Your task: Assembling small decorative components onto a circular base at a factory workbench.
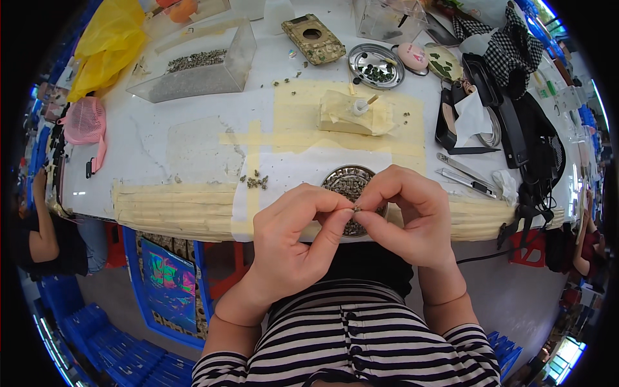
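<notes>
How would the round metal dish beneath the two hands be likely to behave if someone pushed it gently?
The dish would probably stay rigid, judging by its shiny metallic rim. Looking wide and low, it seems unlikely to tip. The many small pieces inside might shift, since no cover shows over them.

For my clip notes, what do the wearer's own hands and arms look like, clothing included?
The left hand and right hand are ungloved, with no ring visible. Both forearms are bare below dark-and-white striped fabric sleeves, matching the striped top with round dark buttons.
</notes>
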The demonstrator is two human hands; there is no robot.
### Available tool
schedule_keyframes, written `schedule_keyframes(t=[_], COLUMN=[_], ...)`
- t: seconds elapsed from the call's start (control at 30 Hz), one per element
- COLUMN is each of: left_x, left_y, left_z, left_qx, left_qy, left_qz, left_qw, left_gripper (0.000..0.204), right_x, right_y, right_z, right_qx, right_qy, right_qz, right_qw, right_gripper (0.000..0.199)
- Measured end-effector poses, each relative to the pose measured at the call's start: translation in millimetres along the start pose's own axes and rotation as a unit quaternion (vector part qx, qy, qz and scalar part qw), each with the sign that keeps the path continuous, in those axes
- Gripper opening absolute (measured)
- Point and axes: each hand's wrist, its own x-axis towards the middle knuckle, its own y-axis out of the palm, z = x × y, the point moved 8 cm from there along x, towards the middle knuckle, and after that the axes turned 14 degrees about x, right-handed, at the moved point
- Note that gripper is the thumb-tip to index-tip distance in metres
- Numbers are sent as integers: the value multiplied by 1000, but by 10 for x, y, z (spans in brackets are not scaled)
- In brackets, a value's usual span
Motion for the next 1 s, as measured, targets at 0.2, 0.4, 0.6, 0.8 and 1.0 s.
schedule_keyframes(t=[0.2, 0.4, 0.6, 0.8, 1.0], left_x=[-20, -123, -131, -148, -157], left_y=[39, 128, 138, 132, 119], left_z=[84, 182, 163, 165, 185], left_qx=[-80, -180, -210, -232, -237], left_qy=[-50, -139, -152, -156, -163], left_qz=[27, 46, 62, 73, 68], left_qw=[995, 973, 964, 957, 955], left_gripper=[5, 5, 6, 7, 7], right_x=[-13, -36, -38, -24, -6], right_y=[2, 1, 10, 26, 42], right_z=[15, 18, 26, 23, 37], right_qx=[15, 28, 34, 22, 9], right_qy=[-2, -9, -7, -2, -2], right_qz=[0, 1, 4, 17, 16], right_qw=[1000, 1000, 999, 1000, 1000], right_gripper=[11, 12, 12, 11, 11])
